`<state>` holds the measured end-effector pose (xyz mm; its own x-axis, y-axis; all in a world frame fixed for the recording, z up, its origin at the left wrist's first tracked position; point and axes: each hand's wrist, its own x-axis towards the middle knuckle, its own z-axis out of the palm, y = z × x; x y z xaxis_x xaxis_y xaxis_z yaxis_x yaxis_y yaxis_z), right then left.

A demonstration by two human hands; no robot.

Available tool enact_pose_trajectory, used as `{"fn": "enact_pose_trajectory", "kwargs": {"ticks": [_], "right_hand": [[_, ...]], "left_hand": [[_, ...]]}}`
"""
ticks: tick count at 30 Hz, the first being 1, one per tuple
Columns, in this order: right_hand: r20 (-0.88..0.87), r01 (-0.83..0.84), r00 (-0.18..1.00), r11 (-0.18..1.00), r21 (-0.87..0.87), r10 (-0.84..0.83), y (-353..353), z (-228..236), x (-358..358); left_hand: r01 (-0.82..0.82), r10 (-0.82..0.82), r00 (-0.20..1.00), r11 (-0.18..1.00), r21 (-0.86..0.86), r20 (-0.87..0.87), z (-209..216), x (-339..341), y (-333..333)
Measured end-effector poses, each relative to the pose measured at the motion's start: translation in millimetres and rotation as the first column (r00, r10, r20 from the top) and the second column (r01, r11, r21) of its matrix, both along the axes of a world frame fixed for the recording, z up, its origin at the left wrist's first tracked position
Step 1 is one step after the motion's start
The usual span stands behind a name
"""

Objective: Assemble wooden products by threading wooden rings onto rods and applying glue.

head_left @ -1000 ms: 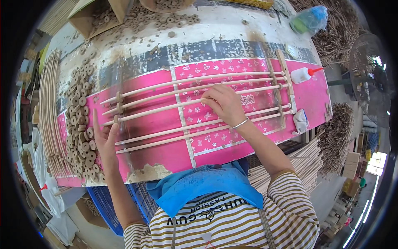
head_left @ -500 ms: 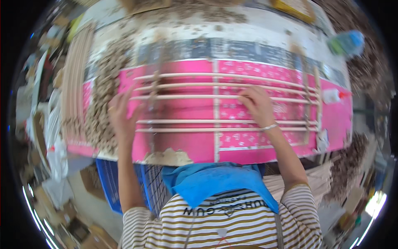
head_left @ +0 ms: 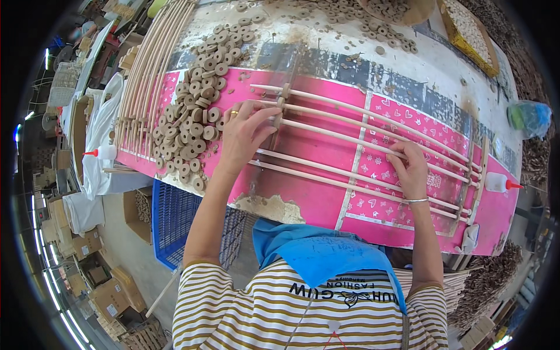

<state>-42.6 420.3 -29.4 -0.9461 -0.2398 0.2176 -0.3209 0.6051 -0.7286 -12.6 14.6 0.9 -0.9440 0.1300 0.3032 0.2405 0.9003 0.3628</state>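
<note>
Several thin pale wooden rods (head_left: 326,135) lie side by side across a pink-covered table. Near their left ends my left hand (head_left: 245,131), with a ring on one finger, has its thumb and fingertips bent round the end of the third rod from the far side. That rod's tip is partly hidden by the fingers. Farther along the same rod, my right hand (head_left: 412,175), wearing a bracelet, pinches it between thumb and fingers. Beside the left hand lies a heap of brown wooden discs with centre holes (head_left: 189,125). The rods rest across a slotted wooden strip (head_left: 466,186) at the right.
More rods (head_left: 153,76) lie bundled along the table's left side. White bottles with red tips stand at left (head_left: 105,153) and right (head_left: 499,182). A yellow box of small pale pieces (head_left: 469,35) sits far right. A blue plastic crate (head_left: 169,224) stands below the near edge.
My left hand has moved from beside the discs to the rods' left ends, and its fingers have closed in. My right hand stays on the rod. The whole view has turned.
</note>
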Motion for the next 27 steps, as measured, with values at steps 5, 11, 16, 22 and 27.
{"fn": "enact_pose_trajectory", "kwargs": {"ticks": [5, 11, 16, 22, 27], "right_hand": [[-0.088, -0.061, 0.994, 0.99, 0.126, 0.072, 1, 4, -4], [-0.186, -0.037, 0.98, 0.983, 0.181, 0.071, -5, 7, -4], [-0.194, -0.019, 0.979, 0.975, 0.22, 0.063, -4, 8, -1], [-0.185, -0.014, 0.981, 0.982, 0.188, 0.05, -3, 4, 0], [-0.212, -0.006, 0.976, 0.977, 0.214, 0.053, -5, 11, 2]], "left_hand": [[-0.001, 0.001, 1.0, 1.0, 0.003, -0.016, -4, 2, 1], [-0.017, 0.017, 1.0, 0.986, 0.164, -0.003, -12, -16, -24], [-0.299, 0.282, 0.931, 0.953, -0.042, -0.231, -16, -77, -87], [-0.418, 0.385, 0.907, 0.778, -0.469, -0.169, -29, -109, -109], [-0.392, 0.339, 0.918, 0.851, -0.348, -0.207, -15, -98, -101]]}}
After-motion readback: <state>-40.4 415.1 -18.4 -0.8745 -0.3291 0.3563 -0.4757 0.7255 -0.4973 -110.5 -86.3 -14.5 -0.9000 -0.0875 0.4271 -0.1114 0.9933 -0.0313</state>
